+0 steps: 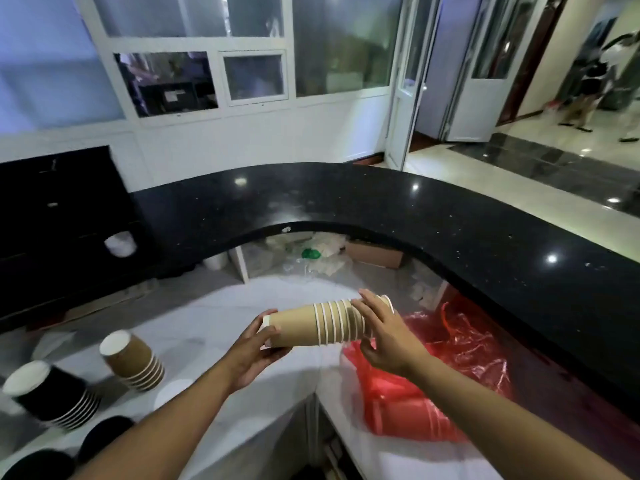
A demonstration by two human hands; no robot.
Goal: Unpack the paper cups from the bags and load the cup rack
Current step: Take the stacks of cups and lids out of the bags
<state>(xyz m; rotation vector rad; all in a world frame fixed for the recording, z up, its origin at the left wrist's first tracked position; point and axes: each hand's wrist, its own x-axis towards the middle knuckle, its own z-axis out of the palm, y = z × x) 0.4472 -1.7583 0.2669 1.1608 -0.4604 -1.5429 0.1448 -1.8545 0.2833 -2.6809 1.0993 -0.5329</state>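
Curved black counter [381,202] above white worktop [225,306], glass partition behind. Stack [311,327] of nested brown cups held level in air between both hands. Left hand [256,351]: fingers curled round closed base end. Right hand [384,334]: fingers wrapped over rim end. Red bag [450,341] lies below right fingers. Second brown stack [133,362] and black stack [52,393] stand inverted, well left of left fingers. Rack not in view. Stack judged light, thin-walled, crushable, liable to slide apart: support both ends, squeeze gently.
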